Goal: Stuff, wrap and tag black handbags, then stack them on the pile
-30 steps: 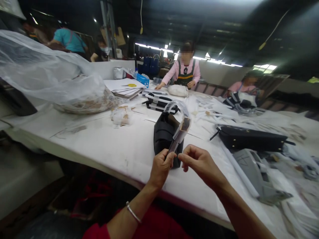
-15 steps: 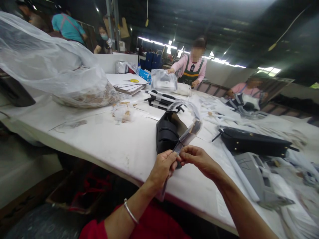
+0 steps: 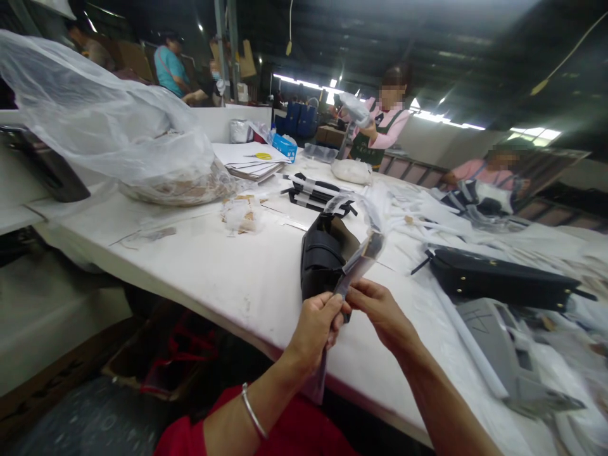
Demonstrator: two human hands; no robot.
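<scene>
A black leather handbag (image 3: pixel 319 253) stands on the white table in front of me, its tan inside partly showing. A curved bag handle (image 3: pixel 363 253) wrapped in clear plastic arches over its right side. My left hand (image 3: pixel 316 329) is closed around the lower end of this wrapped handle, and a loose length of plastic hangs below the fist. At the same spot my right hand (image 3: pixel 375 308) pinches the handle's edge with thumb and fingertips, almost touching the left. The exact contact under the fingers is hidden.
A large clear plastic bag (image 3: pixel 156 145) lies at left. Behind are black wrapped pieces (image 3: pixel 316 195) and yellow scissors (image 3: pixel 259 156) on white sheets. At right lie another black bag (image 3: pixel 503 275) and a grey tape dispenser (image 3: pixel 503 348). Co-workers stand across the table.
Both hands keep nearly the same hold on the wrapped handle. My view has shifted slightly left. Across the table, a co-worker in pink has lifted a clear plastic-wrapped item off the table.
</scene>
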